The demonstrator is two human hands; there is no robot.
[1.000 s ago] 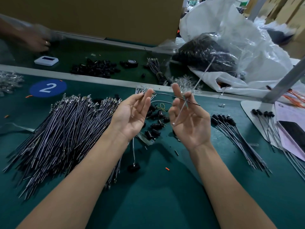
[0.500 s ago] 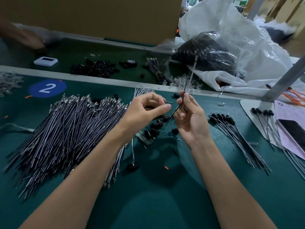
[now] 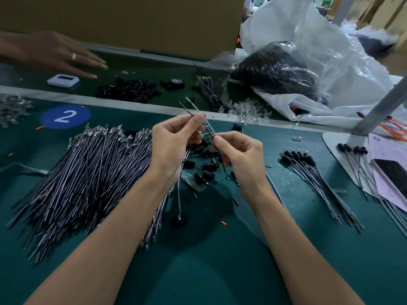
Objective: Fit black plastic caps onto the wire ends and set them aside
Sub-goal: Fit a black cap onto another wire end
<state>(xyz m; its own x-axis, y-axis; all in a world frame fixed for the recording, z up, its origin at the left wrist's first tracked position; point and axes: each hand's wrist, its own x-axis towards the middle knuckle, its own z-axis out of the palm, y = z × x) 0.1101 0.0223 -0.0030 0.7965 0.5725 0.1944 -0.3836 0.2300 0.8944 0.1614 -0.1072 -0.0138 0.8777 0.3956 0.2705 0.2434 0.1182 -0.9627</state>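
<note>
Above caps (image 3: 203, 167): left hand (image 3: 174, 146), right hand (image 3: 239, 155) pinching wire (image 3: 207, 128)

The counter (image 3: 220, 271) has a smooth, matt green covering. The heaped wires (image 3: 83, 172) at left are glossy dark plastic sleeving with bare metal tips, as is the 1 raised wire (image 3: 207, 128) mid-frame. The caps (image 3: 207, 167) under it are black plastic with a dull sheen. Upper right, a clear bag (image 3: 343, 69) of crinkled, shiny film. Behind, matt brown cardboard (image 3: 132, 18). At right, a grey metal post (image 3: 383, 104) and pale pink paper (image 3: 384, 190).
</note>
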